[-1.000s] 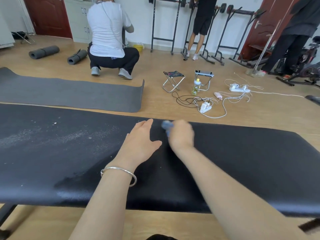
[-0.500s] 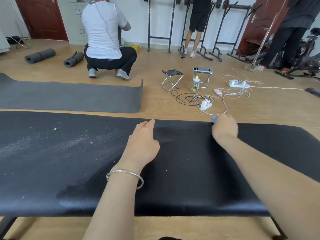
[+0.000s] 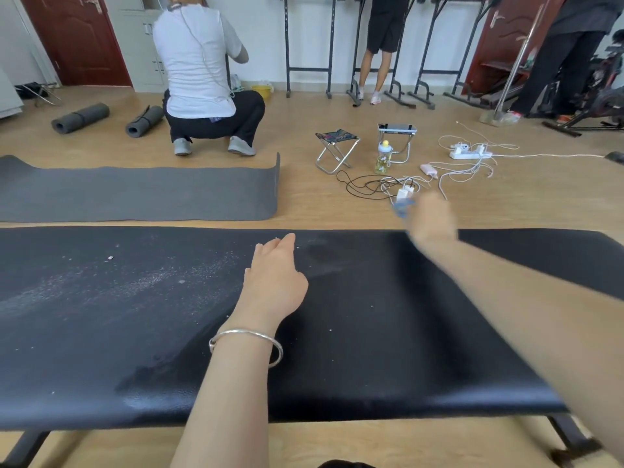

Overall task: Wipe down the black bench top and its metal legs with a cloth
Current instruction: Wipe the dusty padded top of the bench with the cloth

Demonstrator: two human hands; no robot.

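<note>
Left hand (image 3: pixel 273 282): fingers straight, lying flat on the black tabletop (image 3: pixel 371 349), tips just short of its far edge. It grips nothing and looks like a brace.

Right hand (image 3: pixel 430 217): motion-blurred, past the far edge and off to the right of the left fingers, apparently off the surface. It holds the cloth (image 3: pixel 401 207), a small blue wad poking out on the left of those fingers. The exact finger curl can't be resolved through the blur.

Cloth handling, my judgement: it is light, soft and limp with no stiffness. Bunch it in the palm so the fingers press through it. A loose corner will flap and skip the dust.

The tabletop looks like padded textured vinyl with a slight give, so it should take firm pressure. White dust (image 3: pixel 152 282) covers the area left of the left fingers. The patch right of them looks mostly clean, with a few specks. The metal leg (image 3: pixel 570 434) sits below the near edge and looks untouched.

Versus earlier:
- 1.0 s ago the right hand was just beside the left fingers.
- 0.5 s ago it was at the far edge, further right.
- It has now swept out beyond the edge.
- The left hand hasn't moved, and the dust patch is unchanged.
</note>
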